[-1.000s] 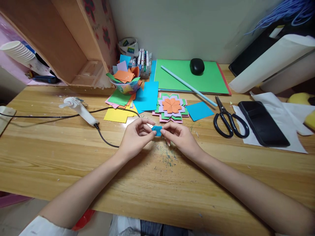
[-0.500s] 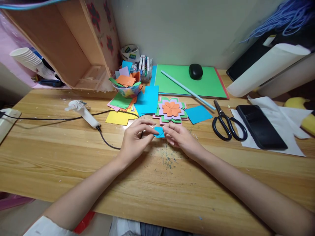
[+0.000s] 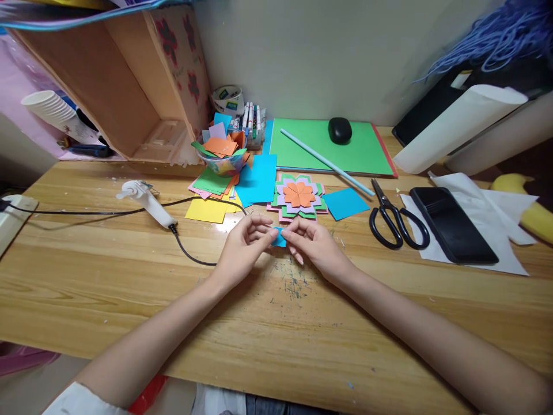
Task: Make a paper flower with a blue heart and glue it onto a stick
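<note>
A small folded piece of blue paper (image 3: 279, 237) is pinched between my two hands, just above the wooden table. My left hand (image 3: 246, 242) grips its left side with thumb and fingers. On the other side my right hand (image 3: 317, 245) holds the upper right edge between thumb and forefinger. Right behind the fingers lies a layered paper flower (image 3: 299, 195), orange in the middle with purple, green and pink layers around it. A flat blue paper square (image 3: 346, 203) rests to the right of the flower. The fingers partly hide the folded piece.
Black-handled scissors (image 3: 391, 222) and a phone (image 3: 453, 225) on white paper lie to the right. A glue gun (image 3: 149, 204) with its cord is on the left. Behind stand a cup of paper scraps (image 3: 221, 161) and a green board (image 3: 311, 144) bearing a mouse (image 3: 340, 131).
My left thumb has shifted to the top of the blue paper, and both thumbs now meet near its upper edge. Less of the paper shows. The whole view has tilted slightly.
</note>
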Action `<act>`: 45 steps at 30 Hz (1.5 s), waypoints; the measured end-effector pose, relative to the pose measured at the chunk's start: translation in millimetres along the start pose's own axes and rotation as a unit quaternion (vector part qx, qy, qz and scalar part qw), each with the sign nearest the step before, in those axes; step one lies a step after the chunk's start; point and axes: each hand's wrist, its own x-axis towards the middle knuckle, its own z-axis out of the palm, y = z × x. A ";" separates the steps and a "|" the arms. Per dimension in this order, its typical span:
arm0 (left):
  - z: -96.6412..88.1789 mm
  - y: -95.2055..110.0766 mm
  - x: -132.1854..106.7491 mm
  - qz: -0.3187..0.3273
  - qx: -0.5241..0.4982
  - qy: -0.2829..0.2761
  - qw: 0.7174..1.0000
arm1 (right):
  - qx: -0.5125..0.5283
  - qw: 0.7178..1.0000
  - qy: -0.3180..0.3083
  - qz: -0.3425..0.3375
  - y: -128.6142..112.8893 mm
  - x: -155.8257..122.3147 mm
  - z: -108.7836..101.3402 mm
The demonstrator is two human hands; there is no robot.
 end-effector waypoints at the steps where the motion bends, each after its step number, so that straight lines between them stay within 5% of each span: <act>1: 0.6 -0.9 0.4 -0.006 -0.002 -0.001 1.000 | -0.001 1.000 -0.001 -0.002 0.3 0.1 0.4; 11: -3.0 -3.2 3.5 0.010 0.021 0.025 0.999 | 0.018 0.999 0.024 -0.031 5.9 0.7 1.8; 16: -2.9 -4.9 1.6 0.107 0.126 0.043 0.985 | 0.005 0.989 0.106 -0.103 -0.2 2.7 -5.1; 19: 0.7 -0.8 -1.1 0.203 0.269 0.027 0.941 | -0.083 0.966 0.174 -0.171 -10.3 -2.1 -26.0; 22: 9.7 5.1 -3.1 0.294 0.375 -0.023 0.879 | -0.335 0.898 0.220 -0.183 -16.7 -14.5 -56.9; 26: 30.9 10.1 -2.0 0.349 0.407 -0.079 0.840 | -0.594 0.727 0.337 -0.074 -13.2 -27.3 -91.2; 28: 43.8 12.0 0.5 0.350 0.386 -0.086 0.849 | -0.624 0.690 0.367 0.008 -11.0 -26.7 -99.1; 31: 61.4 16.8 6.2 0.308 0.307 -0.087 0.896 | -0.634 0.675 0.370 0.075 -13.5 -21.0 -102.2; 35: 72.3 27.7 16.7 0.127 0.115 -0.086 0.981 | -0.630 0.682 0.358 0.095 -25.3 -21.0 -108.7; 45: 64.5 64.6 37.1 0.015 -0.004 -0.018 1.000 | -0.608 0.708 0.333 0.134 -29.0 -35.4 -127.8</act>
